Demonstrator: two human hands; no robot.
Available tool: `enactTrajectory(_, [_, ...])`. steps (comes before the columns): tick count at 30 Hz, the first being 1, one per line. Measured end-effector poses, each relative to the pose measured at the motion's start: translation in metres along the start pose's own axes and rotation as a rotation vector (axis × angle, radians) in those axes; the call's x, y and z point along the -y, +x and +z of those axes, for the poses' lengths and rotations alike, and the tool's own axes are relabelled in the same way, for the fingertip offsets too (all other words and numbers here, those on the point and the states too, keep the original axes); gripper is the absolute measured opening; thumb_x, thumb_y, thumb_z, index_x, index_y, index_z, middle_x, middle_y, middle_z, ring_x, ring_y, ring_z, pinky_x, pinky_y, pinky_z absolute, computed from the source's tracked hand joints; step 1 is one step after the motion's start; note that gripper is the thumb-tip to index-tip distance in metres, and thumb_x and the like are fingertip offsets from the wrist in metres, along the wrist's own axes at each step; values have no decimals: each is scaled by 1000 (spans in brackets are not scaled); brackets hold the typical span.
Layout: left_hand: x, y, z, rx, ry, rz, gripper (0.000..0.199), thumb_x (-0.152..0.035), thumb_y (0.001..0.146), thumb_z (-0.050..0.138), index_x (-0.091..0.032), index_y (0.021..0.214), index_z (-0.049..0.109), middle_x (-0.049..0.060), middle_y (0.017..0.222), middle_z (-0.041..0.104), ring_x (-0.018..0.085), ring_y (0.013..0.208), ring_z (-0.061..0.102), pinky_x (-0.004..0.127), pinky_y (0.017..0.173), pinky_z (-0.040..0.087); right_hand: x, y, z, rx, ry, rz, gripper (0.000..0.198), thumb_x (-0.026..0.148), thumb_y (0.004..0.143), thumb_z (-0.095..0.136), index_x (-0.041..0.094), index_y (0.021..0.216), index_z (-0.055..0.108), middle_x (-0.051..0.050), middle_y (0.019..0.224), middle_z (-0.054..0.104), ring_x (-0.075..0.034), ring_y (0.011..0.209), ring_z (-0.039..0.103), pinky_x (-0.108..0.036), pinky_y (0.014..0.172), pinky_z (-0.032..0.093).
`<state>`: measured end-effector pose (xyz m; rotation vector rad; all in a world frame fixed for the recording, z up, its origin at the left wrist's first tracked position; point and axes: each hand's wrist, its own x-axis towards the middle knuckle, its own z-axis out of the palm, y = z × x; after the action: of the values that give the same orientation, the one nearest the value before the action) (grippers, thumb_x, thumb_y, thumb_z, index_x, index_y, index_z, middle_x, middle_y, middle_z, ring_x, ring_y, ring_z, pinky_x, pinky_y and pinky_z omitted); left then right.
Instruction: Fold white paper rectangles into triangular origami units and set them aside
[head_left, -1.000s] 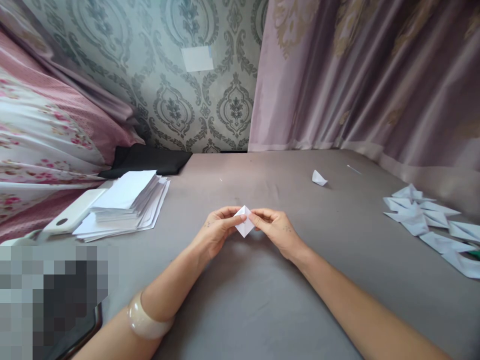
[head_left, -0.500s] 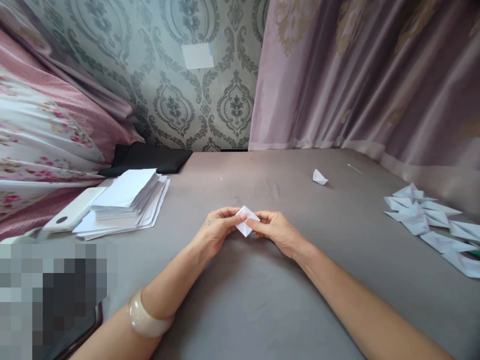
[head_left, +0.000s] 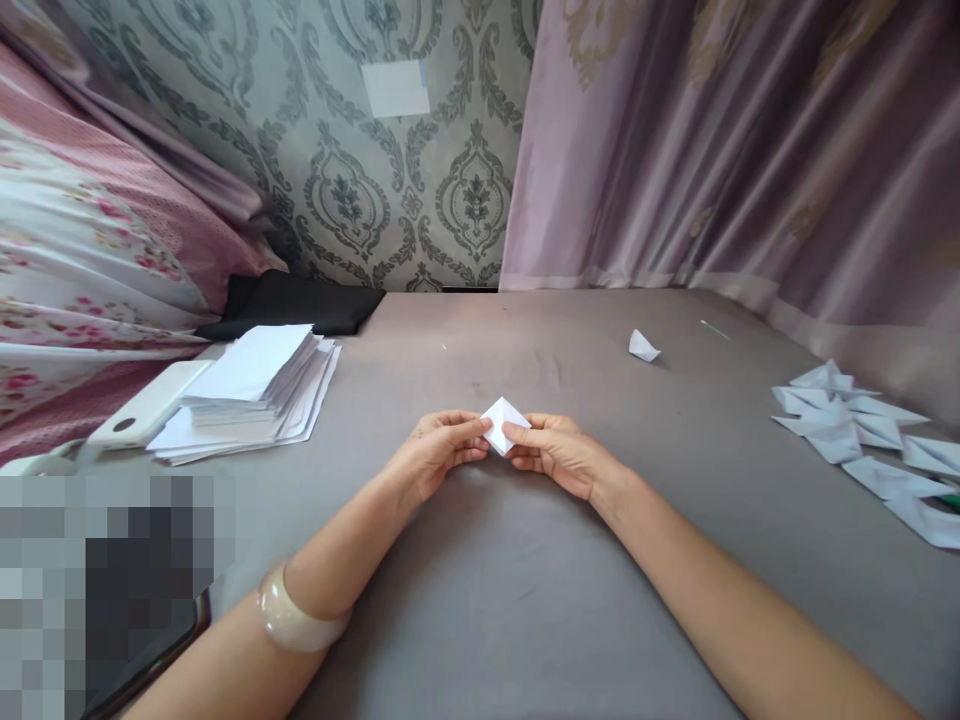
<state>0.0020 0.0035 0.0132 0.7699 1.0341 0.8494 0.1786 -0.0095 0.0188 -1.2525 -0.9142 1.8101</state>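
A small folded white paper (head_left: 504,412), diamond-shaped with a crease down its middle, is held just above the grey cloth surface (head_left: 525,600). My left hand (head_left: 448,440) pinches its left corner between thumb and fingers. On the opposite side my right hand (head_left: 559,447) grips it, the thumb lying across its front. The fingers behind the paper are partly hidden. A pale bangle (head_left: 296,612) circles my left forearm.
At the left, a stack of white paper (head_left: 255,375) lies beside a white flat object (head_left: 150,405) and black cloth (head_left: 300,303). Several folded paper pieces (head_left: 840,425) cluster at the far right. One small folded piece (head_left: 643,346) sits alone behind my right hand.
My left thumb has slid outward to the paper's left edge, so more of its front shows. Both hands and the paper sit slightly farther right, and the whole view has shifted a little.
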Motion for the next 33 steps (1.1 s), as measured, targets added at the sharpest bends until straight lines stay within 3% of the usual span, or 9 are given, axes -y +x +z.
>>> enactTrajectory(10, [1, 2, -3, 17, 49, -40, 11, -19, 68, 73, -9, 73, 71, 6, 60, 66, 10, 57, 60, 19, 56, 46, 0, -2, 3, -30, -72, -54, 18, 20, 68, 75, 13, 83, 69, -3, 76, 67, -7, 62, 58, -17, 55, 48])
enactTrajectory(16, [-2, -1, -3, 17, 127, -40, 16, -23, 66, 74, -10, 74, 71, 6, 61, 66, 11, 57, 59, 20, 55, 45, -2, 0, 1, -40, -165, -107, 19, 20, 68, 75, 12, 84, 68, -2, 75, 67, -7, 61, 59, -16, 55, 47])
enactTrajectory(20, [3, 2, -5, -58, 390, 83, 22, -32, 68, 71, -10, 73, 70, 1, 54, 59, 6, 44, 47, 18, 44, 34, -5, 1, 2, -123, -354, -133, 18, 18, 77, 64, 12, 94, 65, -2, 69, 68, -8, 55, 58, -17, 52, 46])
enactTrajectory(23, [8, 4, -6, -114, 607, 134, 27, -39, 72, 64, -13, 77, 69, -3, 50, 53, 6, 40, 41, 19, 42, 28, -8, 3, 3, -210, -624, -224, 17, 21, 83, 55, 13, 93, 66, -4, 69, 68, -11, 57, 60, -21, 53, 44])
enactTrajectory(28, [11, 3, -4, -197, 988, 317, 22, -34, 79, 56, -17, 78, 69, 2, 64, 63, 14, 60, 56, 23, 56, 38, -16, 6, 1, -387, -1128, -409, 17, 30, 82, 56, 19, 88, 69, -5, 81, 69, -18, 76, 62, -28, 69, 44])
enactTrajectory(30, [13, 4, -4, -244, 1110, 401, 16, -28, 78, 58, -16, 83, 67, 4, 74, 65, 17, 70, 59, 26, 64, 41, -19, 7, 1, -416, -1229, -455, 23, 29, 82, 57, 19, 100, 66, -7, 93, 66, -20, 82, 61, -30, 72, 44])
enactTrajectory(33, [19, 9, -9, -243, 1236, 584, 23, -24, 80, 59, -16, 101, 60, 6, 91, 62, 17, 77, 58, 29, 70, 44, -22, 7, 1, -360, -1313, -591, 35, 26, 85, 55, 20, 119, 56, -9, 110, 57, -20, 94, 58, -30, 77, 44])
